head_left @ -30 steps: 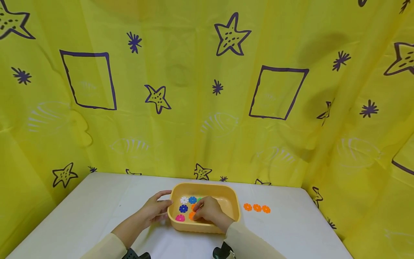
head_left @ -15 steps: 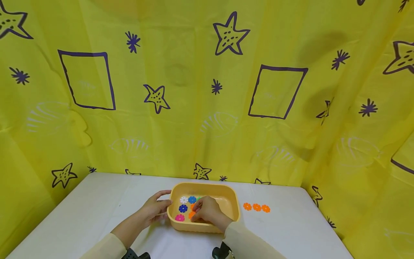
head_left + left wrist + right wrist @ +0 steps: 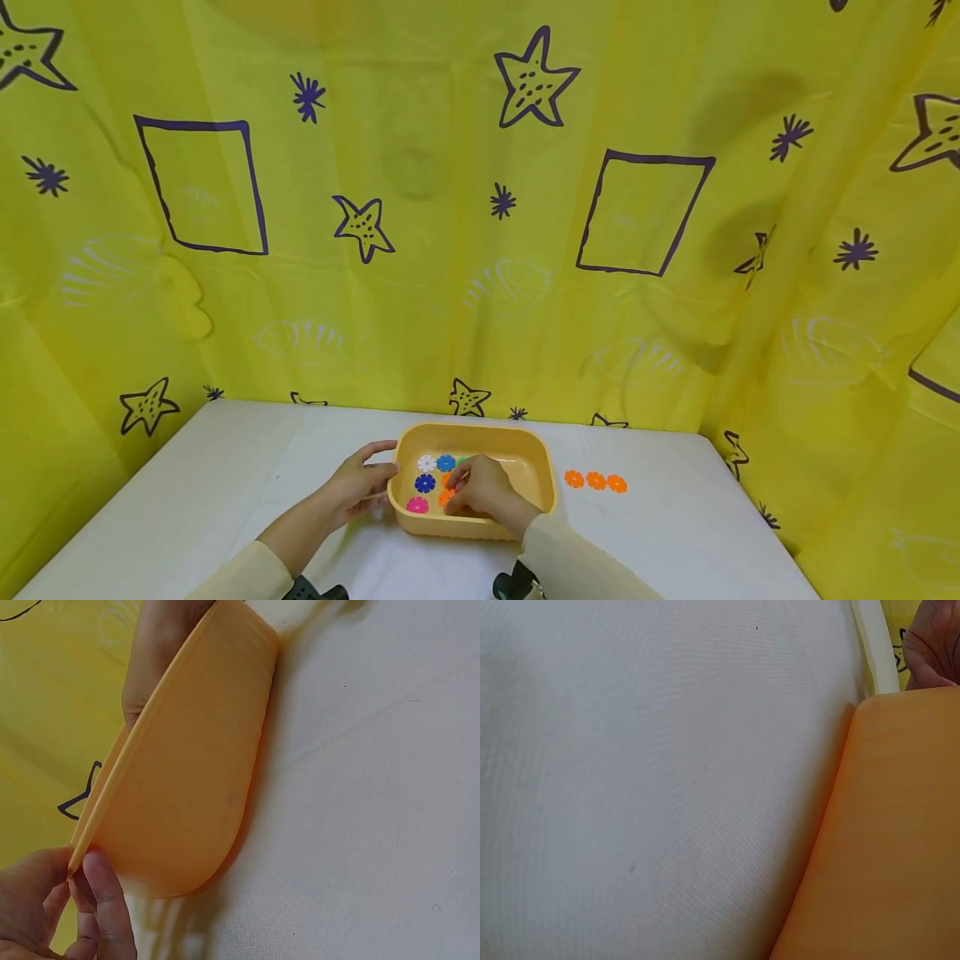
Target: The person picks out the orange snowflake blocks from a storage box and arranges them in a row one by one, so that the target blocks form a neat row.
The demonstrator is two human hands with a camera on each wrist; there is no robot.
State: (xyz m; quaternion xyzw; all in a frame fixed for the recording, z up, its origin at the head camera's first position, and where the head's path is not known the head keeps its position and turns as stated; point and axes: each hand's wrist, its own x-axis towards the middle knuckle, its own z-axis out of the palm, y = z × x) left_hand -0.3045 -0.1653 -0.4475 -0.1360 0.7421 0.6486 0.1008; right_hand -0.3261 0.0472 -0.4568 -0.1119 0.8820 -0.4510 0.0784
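My left hand (image 3: 362, 485) is at the left end of a yellow-orange plastic basin (image 3: 531, 443). In the left wrist view its thumb and fingers pinch the basin's rim (image 3: 105, 796). My right hand (image 3: 486, 490) reaches inside the basin, fingers bent down and thumb at an orange snowflake disc (image 3: 446, 497), which it pinches. Another orange disc (image 3: 447, 481) is partly under the fingers, with a bit of pink beside it. Left of them lie a white disc (image 3: 426, 463), a light blue disc (image 3: 446, 462), a dark blue disc (image 3: 424, 483) and a pink disc (image 3: 417, 505). A green disc (image 3: 462, 459) is mostly hidden.
Three orange discs (image 3: 596, 481) lie in a row on the white table (image 3: 675, 517), right of the basin. A yellow curtain (image 3: 435, 292) with starfish drawings hangs behind the table and at both sides. In the right wrist view the basin's outer wall (image 3: 900, 825) fills the right side.
Both hands stay almost in place. The orange disc by the right thumb has shifted slightly; the basin and the row of orange discs look unchanged.
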